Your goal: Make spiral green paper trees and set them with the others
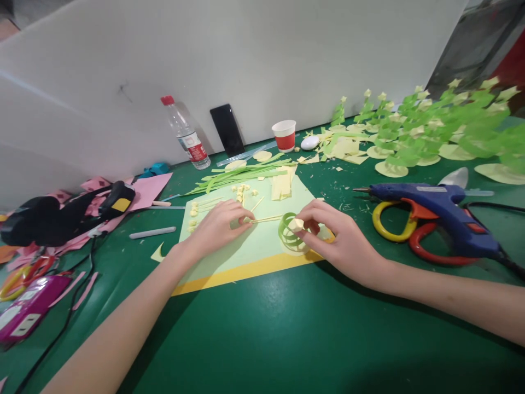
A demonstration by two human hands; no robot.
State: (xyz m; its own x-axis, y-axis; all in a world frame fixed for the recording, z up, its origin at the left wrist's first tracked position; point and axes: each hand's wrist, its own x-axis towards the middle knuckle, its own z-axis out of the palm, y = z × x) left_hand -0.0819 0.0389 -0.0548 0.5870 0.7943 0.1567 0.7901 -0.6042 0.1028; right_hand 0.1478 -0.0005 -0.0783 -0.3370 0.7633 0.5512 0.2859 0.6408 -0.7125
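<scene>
Forearms [131, 312], left hand [219, 224] pinching strips [268, 219], right hand [338, 232] holding apparent star [295, 225]

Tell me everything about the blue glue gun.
The glue gun is blue, plastic-looking, its narrow nozzle pointing left in the picture. It lies on its side over scissors with red and yellow handles; a clear stick pokes from the gun's back. A dark cord leaves its grip. Nobody touches it.

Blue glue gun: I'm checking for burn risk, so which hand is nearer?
Right. The right hand is left of the blue glue gun, not touching it; the left hand is farther left, over the pale green sheet.
</scene>
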